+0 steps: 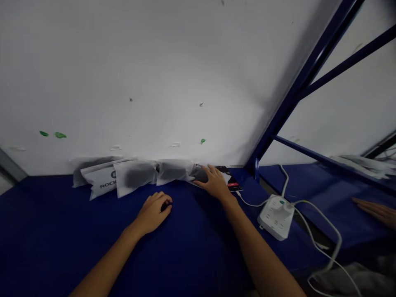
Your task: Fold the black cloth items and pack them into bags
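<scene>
Along the foot of the wall leans a row of several pale, translucent pouches with dark contents. One pouch (103, 180) shows printed letters beginning "ROCK". Farther right stand a pouch (136, 178) and another pouch (175, 171). My right hand (213, 180) reaches the right end of the row, its fingers spread over the last pouch (200, 172); it grips nothing that I can see. Just right of it lies a phone (230, 179), screen lit, with a white cable plugged in. On the blue tabletop (185, 247) rests my left hand (154, 211), fingers loosely curled, thumb apart, holding nothing.
A white power strip (276, 216) with a plug and looping white cables sits at the right. A slanted blue metal frame (297, 90) rises there. Beyond it, another person's hand (375, 211) lies over a blue surface. The white wall (163, 82) bounds the table's back.
</scene>
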A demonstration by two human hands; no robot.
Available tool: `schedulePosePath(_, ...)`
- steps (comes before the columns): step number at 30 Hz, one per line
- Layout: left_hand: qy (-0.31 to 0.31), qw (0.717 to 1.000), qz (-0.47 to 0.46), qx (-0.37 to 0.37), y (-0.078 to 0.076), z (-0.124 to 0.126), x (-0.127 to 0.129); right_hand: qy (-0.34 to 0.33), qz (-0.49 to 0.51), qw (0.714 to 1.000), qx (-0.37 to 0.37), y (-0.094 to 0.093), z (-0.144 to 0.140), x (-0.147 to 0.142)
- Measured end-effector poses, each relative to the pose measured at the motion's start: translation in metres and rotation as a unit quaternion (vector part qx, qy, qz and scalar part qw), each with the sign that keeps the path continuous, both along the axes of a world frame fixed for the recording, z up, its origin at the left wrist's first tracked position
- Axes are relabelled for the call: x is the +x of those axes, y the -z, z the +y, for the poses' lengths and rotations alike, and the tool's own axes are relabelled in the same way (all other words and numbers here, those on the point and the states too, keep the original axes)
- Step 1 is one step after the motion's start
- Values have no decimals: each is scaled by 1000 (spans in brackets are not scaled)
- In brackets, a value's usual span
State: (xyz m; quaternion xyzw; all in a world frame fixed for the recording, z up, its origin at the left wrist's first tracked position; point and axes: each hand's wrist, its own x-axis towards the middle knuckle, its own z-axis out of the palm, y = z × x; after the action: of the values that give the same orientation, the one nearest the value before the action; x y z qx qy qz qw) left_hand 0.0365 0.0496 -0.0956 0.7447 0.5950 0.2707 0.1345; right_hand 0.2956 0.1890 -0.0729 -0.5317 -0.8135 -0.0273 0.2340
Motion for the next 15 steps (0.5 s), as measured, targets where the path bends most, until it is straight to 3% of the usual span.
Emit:
schedulePosePath(3,0,1000,-2,4,-1,-1,0,-13,-45,998,-47,0,2,9)
schedulePosePath(8,13,1000,-4,5,-5,-4,0,12,-60,997,-56,-5,-2,9)
schedulePosePath(15,11,1000,-10,2,-5,-3,0,49,-1,994,-93,-8,-3,9)
